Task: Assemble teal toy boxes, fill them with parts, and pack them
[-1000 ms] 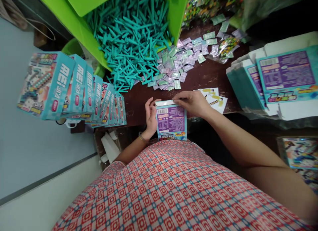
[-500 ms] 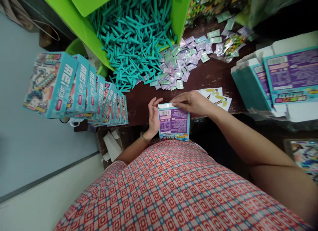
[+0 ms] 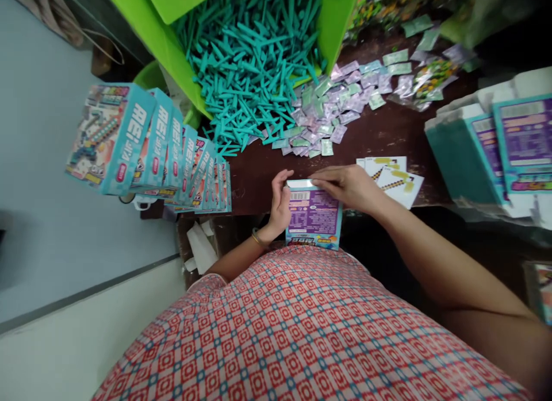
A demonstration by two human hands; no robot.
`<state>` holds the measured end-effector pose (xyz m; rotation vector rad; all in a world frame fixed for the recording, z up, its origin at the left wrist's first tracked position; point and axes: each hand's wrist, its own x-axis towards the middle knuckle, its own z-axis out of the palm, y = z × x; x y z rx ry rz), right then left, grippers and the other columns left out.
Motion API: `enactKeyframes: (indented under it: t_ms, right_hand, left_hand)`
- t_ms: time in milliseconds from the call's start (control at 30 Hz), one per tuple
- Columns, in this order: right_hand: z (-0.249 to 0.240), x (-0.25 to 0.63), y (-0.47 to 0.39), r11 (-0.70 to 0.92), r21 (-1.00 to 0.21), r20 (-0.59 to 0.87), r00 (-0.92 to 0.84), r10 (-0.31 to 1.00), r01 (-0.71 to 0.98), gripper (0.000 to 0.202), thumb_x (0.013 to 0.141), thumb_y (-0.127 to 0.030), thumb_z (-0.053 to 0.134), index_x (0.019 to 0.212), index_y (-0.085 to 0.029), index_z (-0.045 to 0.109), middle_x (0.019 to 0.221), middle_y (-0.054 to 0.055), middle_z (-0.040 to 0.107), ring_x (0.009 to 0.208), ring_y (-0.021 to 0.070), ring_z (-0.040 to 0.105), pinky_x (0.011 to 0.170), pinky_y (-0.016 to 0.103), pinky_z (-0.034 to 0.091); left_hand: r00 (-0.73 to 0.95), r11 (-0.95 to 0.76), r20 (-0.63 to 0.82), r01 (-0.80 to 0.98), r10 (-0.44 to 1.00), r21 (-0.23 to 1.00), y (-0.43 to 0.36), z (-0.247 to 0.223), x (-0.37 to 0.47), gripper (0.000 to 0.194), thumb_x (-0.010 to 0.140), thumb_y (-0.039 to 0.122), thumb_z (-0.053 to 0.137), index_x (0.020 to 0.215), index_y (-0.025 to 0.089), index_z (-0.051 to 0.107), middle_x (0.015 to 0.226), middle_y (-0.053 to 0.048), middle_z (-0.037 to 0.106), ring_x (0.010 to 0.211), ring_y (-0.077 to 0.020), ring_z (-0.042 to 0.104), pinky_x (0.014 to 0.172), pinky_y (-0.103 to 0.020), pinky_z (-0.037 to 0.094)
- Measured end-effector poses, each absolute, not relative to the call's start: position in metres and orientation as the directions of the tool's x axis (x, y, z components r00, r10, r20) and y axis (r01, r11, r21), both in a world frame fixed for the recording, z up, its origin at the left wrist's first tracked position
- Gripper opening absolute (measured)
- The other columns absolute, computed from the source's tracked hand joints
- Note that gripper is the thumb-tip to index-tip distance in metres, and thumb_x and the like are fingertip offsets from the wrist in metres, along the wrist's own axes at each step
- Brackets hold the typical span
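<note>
A small purple and turquoise cardboard box rests upright against my patterned shirt, with its barcode side facing up toward me. Along its left side lies my left hand, palm against the edge and fingers curled at the upper corner. My right hand pinches the white flap at the top end of the box, and its fingertips partly cover that flap. Just right of this hand, several white cards with pictures of yellow and black tools lie on the dark table.
Packed boxes stand in a leaning row at the left. A green bin spills turquoise plastic sticks beside a heap of small sachets. Flattened or unfilled boxes are stacked at the right, near clear bags of coloured pieces.
The head view has shifted, so the whole scene sits farther right. My left fingers have drawn in a little around the box; the right hand stays on the flap.
</note>
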<state>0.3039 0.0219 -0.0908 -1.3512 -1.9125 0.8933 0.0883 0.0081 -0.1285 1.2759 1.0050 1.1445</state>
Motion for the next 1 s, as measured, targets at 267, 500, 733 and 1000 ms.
enactKeyframes:
  t_ms: [267,500,733,1000]
  right_hand:
    - [-0.092,0.297,0.03,0.257,-0.82,0.12,-0.286,0.951,0.511,0.027,0.1,-0.034,0.064,0.116,-0.034,0.085,0.118,-0.001,0.082,0.113,0.0276,0.078,0.099,0.043,0.063]
    - [-0.074,0.304,0.029,0.323,-0.805,0.077,-0.453,0.888,0.497,0.03,0.101,-0.033,0.062,0.121,-0.034,0.084,0.124,-0.002,0.08,0.112,0.0238,0.078,0.094,0.034,0.061]
    - [-0.078,0.29,0.025,0.283,-0.75,0.102,-0.318,0.943,0.598,0.03,0.1,-0.028,0.059,0.114,-0.032,0.086,0.118,-0.001,0.082,0.11,0.0249,0.079,0.088,0.034,0.06]
    - [-0.072,0.31,0.022,0.243,-0.843,0.062,-0.363,0.93,0.479,0.029,0.1,-0.037,0.062,0.117,-0.032,0.085,0.117,0.002,0.082,0.105,0.0257,0.078,0.096,0.039,0.061]
  left_hand:
    - [0.251,-0.051,0.079,-0.116,0.965,0.992,0.01,-0.129,0.086,0.061,0.1,0.073,0.052,0.144,0.031,0.052,0.15,-0.01,0.057,0.144,-0.0289,0.052,0.127,-0.051,0.034]
    - [0.201,-0.052,0.064,-0.067,0.977,0.996,0.005,-0.125,0.081,0.052,0.102,0.073,0.048,0.123,0.028,0.065,0.137,-0.009,0.064,0.135,-0.0275,0.058,0.123,-0.048,0.039]
    - [0.225,-0.035,0.043,-0.042,0.973,0.999,0.003,-0.126,0.083,0.055,0.102,0.073,0.05,0.133,0.028,0.059,0.141,-0.01,0.062,0.133,-0.0269,0.058,0.121,-0.048,0.042]
    - [0.162,-0.038,0.047,-0.057,0.986,0.998,0.005,-0.121,0.082,0.042,0.101,0.067,0.057,0.117,0.029,0.066,0.126,-0.007,0.068,0.121,-0.0259,0.063,0.114,-0.047,0.048]
